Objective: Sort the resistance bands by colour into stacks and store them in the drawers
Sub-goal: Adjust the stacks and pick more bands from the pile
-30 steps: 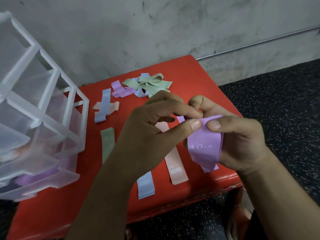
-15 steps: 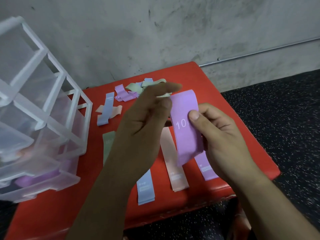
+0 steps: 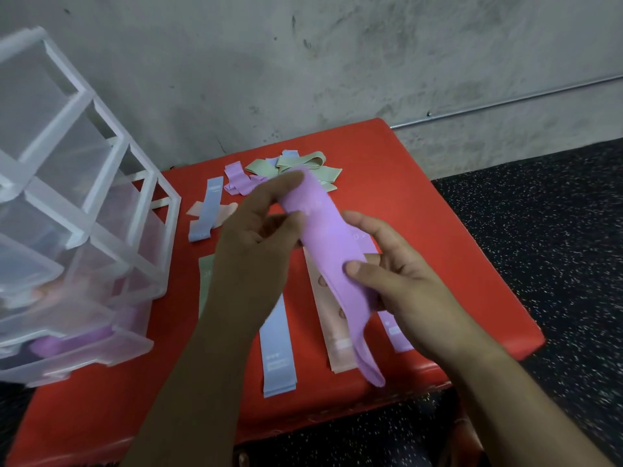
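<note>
Grip on a purple band [image 3: 323, 257] from both sides, up in the air and clear of the red bench [image 3: 455, 230] below. Left hand [image 3: 256, 241] at the far, upper end: forefinger straight along the top, thumb underneath, the end pinched between the two, other fingers loosely curled. Right hand [image 3: 404, 291] at the middle of the same band, thumb pressed across its front, fingers wrapped behind. Lower end loose, hanging below the right palm over the near edge of the bench.

Directly under the hands, flat on the bench and side by side: a blue band [image 3: 278, 358] below the left wrist, a peach band [image 3: 338, 352] under the held one, a flat purple band [image 3: 396, 335] half hidden beneath the right palm. Just left of the left forearm, a green band [image 3: 205, 281], partly covered by the arm. Beyond the left hand, a second blue band [image 3: 206, 210] crossed over a second peach band [image 3: 226, 210]. Past the fingertips of both hands, a loose heap [image 3: 303, 163] of green, purple and blue bands, tangled together. Well to the left of the left hand, a clear plastic drawer unit [image 3: 97, 210] on the bench, with something purple [image 3: 57, 345] in its lowest drawer, blurred through the plastic.
</note>
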